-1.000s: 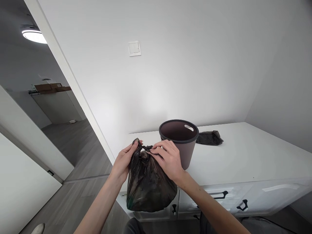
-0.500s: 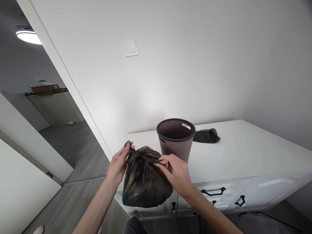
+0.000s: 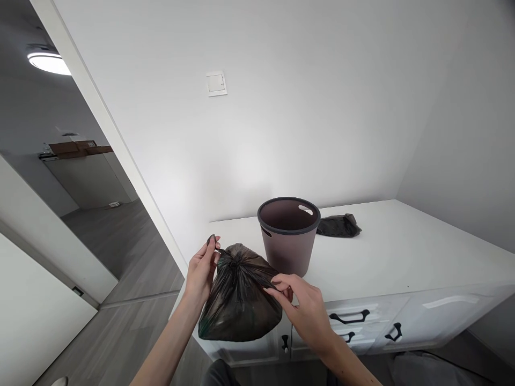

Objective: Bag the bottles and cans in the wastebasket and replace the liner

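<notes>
A filled black garbage bag, thin and partly see-through, sits at the front left edge of the white cabinet top. Its neck is gathered into a knot with an end drawn out to either side. My left hand pinches the left end, and a dark tip of it pokes up past the thumb. The right end is pinched between the thumb and fingers of my right hand. Just behind the bag stands a mauve trash can with a dark rim and cut-out handles; no liner shows in it.
A folded black plastic bag lies behind the can on the white cabinet. Black handles stick out from the cabinet front. To the left is a doorway with grey floor. A light switch is on the wall.
My right hand has moved right and slightly down, drawing its end of the bag outward. The knot looks tighter. My left hand keeps its pinch, nearly in place.
</notes>
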### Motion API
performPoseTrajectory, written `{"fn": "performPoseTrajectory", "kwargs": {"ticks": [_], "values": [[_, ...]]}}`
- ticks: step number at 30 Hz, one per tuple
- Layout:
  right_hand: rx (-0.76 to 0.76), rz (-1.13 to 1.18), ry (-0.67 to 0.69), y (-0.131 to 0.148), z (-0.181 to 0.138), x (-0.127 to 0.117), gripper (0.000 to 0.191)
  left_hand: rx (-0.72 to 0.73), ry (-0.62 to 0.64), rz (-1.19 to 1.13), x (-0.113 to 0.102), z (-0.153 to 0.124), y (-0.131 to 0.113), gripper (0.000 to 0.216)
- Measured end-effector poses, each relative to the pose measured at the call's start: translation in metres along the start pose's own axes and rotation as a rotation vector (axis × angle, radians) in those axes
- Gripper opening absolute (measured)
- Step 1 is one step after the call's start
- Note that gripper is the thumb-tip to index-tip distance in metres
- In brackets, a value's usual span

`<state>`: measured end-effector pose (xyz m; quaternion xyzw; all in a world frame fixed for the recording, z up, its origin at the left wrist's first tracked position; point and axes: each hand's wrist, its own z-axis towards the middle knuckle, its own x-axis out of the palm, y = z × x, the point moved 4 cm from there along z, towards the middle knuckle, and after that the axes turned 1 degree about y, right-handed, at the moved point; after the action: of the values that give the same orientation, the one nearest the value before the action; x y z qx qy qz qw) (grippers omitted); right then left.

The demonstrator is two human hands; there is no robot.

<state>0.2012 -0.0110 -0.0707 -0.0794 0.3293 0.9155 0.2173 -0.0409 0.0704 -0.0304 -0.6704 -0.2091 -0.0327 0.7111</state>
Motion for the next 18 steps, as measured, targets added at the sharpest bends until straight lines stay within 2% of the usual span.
{"fn": "performPoseTrajectory", "kwargs": {"ticks": [6,11,13,18], "values": [[0.092,0.044,0.023,0.000,-0.005,-0.006,0.008,0.147,0.066,0.075,0.015,-0.004,-0.012,0.045],[0.192,0.088,0.172,-0.010,-0.007,0.005,0.013,0.289,0.183,0.303,0.033,-0.021,-0.034,0.037],[0.215,0.099,0.204,-0.010,-0.005,0.012,0.020,0.319,0.224,0.360,0.042,-0.029,-0.039,0.037],[0.219,0.099,0.187,0.001,0.017,0.029,0.045,0.329,0.308,0.421,0.062,-0.041,-0.040,0.034]]}}
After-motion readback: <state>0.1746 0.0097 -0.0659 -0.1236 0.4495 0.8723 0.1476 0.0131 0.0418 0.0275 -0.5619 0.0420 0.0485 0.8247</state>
